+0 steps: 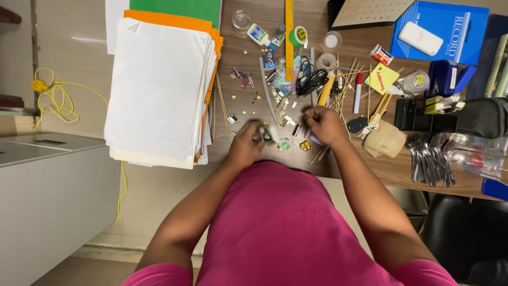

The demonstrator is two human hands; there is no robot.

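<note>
Brown wooden desk: carries everything, crowded with small stationery.
Left hand: near the front edge, fingers curled shut around a small white and grey object.
Right hand: just beside it, fingers bent down onto the desk; whether they pinch anything cannot be told.
Stack of white paper sheets: left end, overhanging the edge.
Metal spoons: right front edge.

The small pale thing in the left hand is blurred and mostly hidden by fingers.
</note>
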